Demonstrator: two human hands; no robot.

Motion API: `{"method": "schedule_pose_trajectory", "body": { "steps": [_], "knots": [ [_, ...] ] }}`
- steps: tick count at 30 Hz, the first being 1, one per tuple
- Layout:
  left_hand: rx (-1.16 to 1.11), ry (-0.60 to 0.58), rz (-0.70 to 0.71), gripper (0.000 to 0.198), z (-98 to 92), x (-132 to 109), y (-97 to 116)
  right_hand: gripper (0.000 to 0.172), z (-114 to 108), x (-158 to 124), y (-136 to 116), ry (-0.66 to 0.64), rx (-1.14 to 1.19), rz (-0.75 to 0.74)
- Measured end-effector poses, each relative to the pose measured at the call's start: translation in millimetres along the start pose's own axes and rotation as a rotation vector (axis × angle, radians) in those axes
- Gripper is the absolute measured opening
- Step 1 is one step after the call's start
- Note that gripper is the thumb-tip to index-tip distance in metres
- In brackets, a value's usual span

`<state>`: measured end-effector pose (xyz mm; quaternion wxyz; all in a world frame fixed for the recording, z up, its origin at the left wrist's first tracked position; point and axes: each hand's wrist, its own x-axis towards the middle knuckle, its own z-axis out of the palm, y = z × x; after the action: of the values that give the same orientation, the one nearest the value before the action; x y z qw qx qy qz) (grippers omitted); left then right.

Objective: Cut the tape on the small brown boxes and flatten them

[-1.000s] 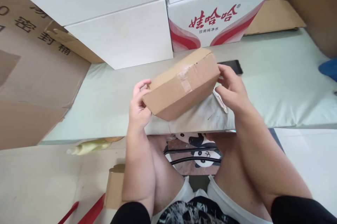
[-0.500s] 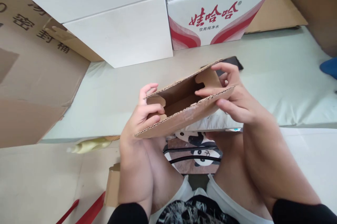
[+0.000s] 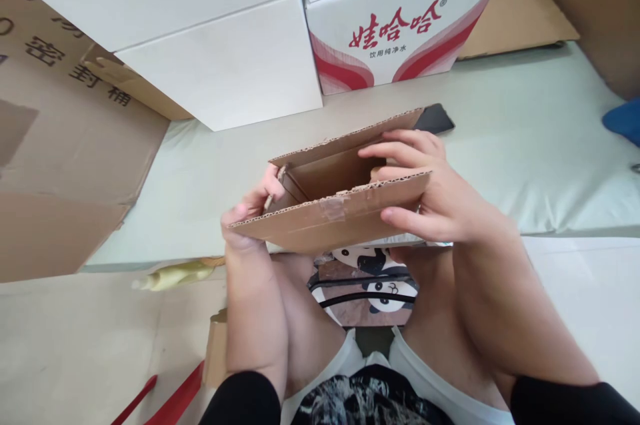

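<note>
A small brown cardboard box (image 3: 307, 228) is held over my lap with its opening facing up and its long flaps raised. A strip of clear tape (image 3: 336, 208) crosses the near flap. At the box's left end my left hand (image 3: 247, 212) is closed around the edge, fingers against the short end flap (image 3: 275, 190). On the right end, my right hand (image 3: 440, 188) grips with the thumb outside the near wall and the fingers over the opening; the right short flap is mostly hidden by them. A dark flat object (image 3: 436, 118) lies just behind the box.
White cartons (image 3: 215, 65) and a red-printed white carton (image 3: 390, 45) stand at the back of the pale green surface (image 3: 530, 145). A large cardboard box (image 3: 60, 165) stands left; a blue object (image 3: 623, 122) lies right. Below are a yellowish bottle (image 3: 180, 275) and red strips (image 3: 175, 395).
The box opening has widened as the long flaps moved apart. My left hand has moved down and left, its end flap now swung outward. My right fingers have shifted left over the opening.
</note>
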<state>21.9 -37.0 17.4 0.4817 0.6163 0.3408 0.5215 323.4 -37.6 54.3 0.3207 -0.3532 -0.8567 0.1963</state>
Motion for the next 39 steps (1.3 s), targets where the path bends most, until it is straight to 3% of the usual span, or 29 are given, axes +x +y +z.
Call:
{"method": "schedule_pose_trajectory", "body": {
  "steps": [3,6,8,10,12,14,17,19,21,26,29,34,36,39],
  "knots": [
    [-0.191,0.04,0.075,0.072,4.7,0.1,-4.1,0.049,10.9,3.5,11.5,0.2,0.088,0.014],
    [-0.121,0.089,0.08,0.076,4.6,-0.9,-10.8,0.051,31.0,10.6,34.3,0.548,0.09,0.163],
    [-0.082,0.163,-0.066,0.082,3.7,-1.6,-12.7,0.044,42.6,14.6,53.3,0.766,0.109,0.28],
    [-0.132,0.29,-0.255,0.074,3.3,-1.1,-11.9,0.042,48.1,15.1,70.7,0.864,0.206,0.383],
    [-0.224,0.425,-0.405,0.06,2.7,1.6,-9.8,0.045,47.6,11.6,81.4,0.818,0.349,0.455],
    [-0.3,0.534,-0.484,0.051,0.4,5.7,-8.5,0.049,43.9,6.4,82.0,0.64,0.46,0.47],
    [-0.336,0.648,-0.52,0.047,-5.7,11.4,-10.4,0.056,39.9,2.0,68.4,0.339,0.443,0.362],
    [-0.34,0.686,-0.531,0.047,-9.6,13.3,-12.7,0.061,39.7,2.9,57.9,0.249,0.325,0.269],
    [-0.35,0.691,-0.569,0.047,-12.5,13.8,-14.2,0.061,40.5,4.9,51.8,0.222,0.218,0.238],
    [-0.38,0.683,-0.65,0.05,-17.4,13.5,-13.8,0.049,43.4,3.1,51.8,0.133,0.197,0.344],
    [-0.369,0.661,-0.65,0.052,-18.8,13.3,-16.1,0.056,49.4,1.7,49.3,0.12,0.081,0.372],
    [-0.376,0.585,-0.634,0.053,-17.4,14.4,-22.6,0.059,59.2,6.4,41.8,0.207,-0.096,0.614],
    [-0.384,0.566,-0.617,0.052,-16.7,15.9,-24.4,0.058,58.4,7.0,40.2,0.27,-0.106,0.597],
    [-0.418,0.575,-0.64,0.054,-17.0,19.4,-27.7,0.049,54.5,5.0,40.8,0.297,-0.088,0.458]
  ]
}}
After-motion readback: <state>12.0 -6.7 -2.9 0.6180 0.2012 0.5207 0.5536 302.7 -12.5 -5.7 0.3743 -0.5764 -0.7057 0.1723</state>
